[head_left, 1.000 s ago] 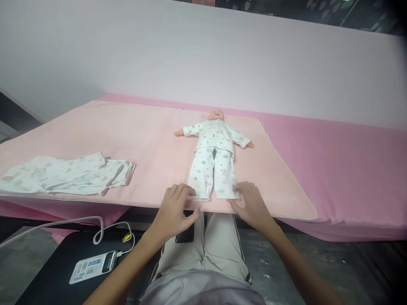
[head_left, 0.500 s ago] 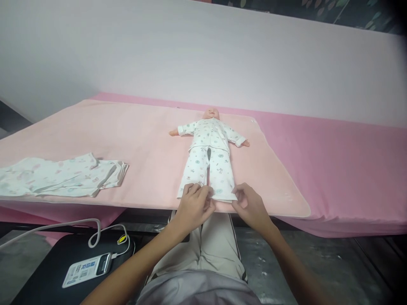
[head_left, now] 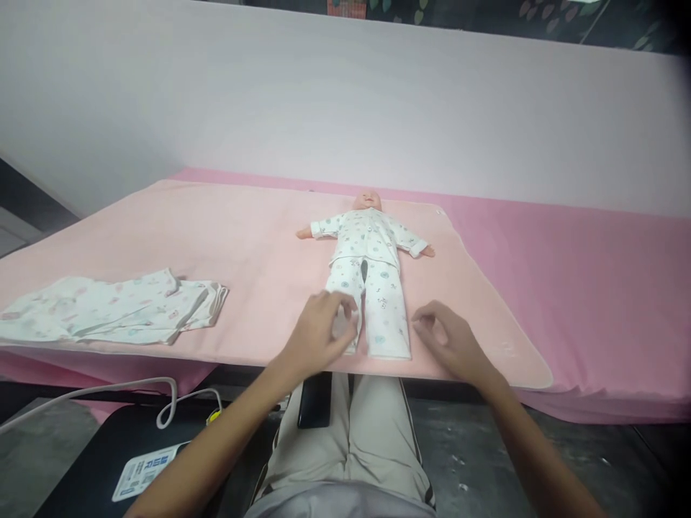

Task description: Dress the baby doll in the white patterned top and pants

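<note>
On its back lies a baby doll (head_left: 368, 200) with arms spread, dressed in a white patterned top (head_left: 367, 236) and matching trousers (head_left: 386, 309). My left hand (head_left: 327, 327) is over the trouser leg on the left, hiding part of it; thumb and fingers curve round with a gap between their tips, and nothing shows in them. Just right of the other leg, my right hand (head_left: 448, 338) hovers, its thumb and fingers curved and apart, holding nothing.
Folded patterned clothes (head_left: 124, 309) lie at the left on the pink mat (head_left: 259, 273). A black phone (head_left: 315, 400) rests on my lap. At lower left, a white device (head_left: 143, 473) and a cable (head_left: 124, 383) are by a black seat (head_left: 86, 460).
Both hands have let go of the trouser hems. My right hand has moved right, off the leg, and my left hand slightly up. The view has shifted a little.
</note>
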`<move>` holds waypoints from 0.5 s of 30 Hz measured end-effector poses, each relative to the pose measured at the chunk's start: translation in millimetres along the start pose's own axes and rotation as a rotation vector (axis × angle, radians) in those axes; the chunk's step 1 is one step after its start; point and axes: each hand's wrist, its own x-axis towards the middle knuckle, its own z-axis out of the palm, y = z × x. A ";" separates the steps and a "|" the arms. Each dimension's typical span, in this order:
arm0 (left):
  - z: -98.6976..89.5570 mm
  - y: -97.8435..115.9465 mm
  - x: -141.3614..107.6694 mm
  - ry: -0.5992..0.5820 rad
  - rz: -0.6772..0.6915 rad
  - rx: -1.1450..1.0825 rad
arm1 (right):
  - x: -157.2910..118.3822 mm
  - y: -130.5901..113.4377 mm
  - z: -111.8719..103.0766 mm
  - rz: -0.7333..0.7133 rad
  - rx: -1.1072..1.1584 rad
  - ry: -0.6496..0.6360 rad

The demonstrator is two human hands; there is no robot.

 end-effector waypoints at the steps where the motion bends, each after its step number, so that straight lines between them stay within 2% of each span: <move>1: -4.2 -8.9 22.9 0.029 -0.001 0.003 | 20.5 0.1 -2.5 -0.008 0.020 0.035; 3: -6.6 -33.5 75.7 0.100 0.021 0.006 | 71.0 4.5 -3.5 -0.044 0.033 0.134; 5: -0.3 -65.2 128.5 0.169 0.033 0.025 | 126.8 16.8 1.8 -0.073 0.019 0.208; 6: 6.0 -82.3 150.8 0.179 0.034 0.021 | 153.1 26.0 7.1 -0.077 0.005 0.223; 8: 23.1 -114.9 181.3 0.101 0.033 0.000 | 195.6 49.2 22.7 -0.083 -0.049 0.208; 11: 50.9 -148.9 188.0 -0.105 -0.026 -0.015 | 223.0 84.9 52.2 -0.041 -0.075 0.017; 13: 61.9 -157.9 176.9 -0.170 -0.035 -0.005 | 220.9 100.8 67.5 -0.034 -0.067 -0.068; 15: 62.4 -158.8 166.5 -0.189 -0.024 0.001 | 213.5 108.4 72.7 -0.049 -0.075 -0.105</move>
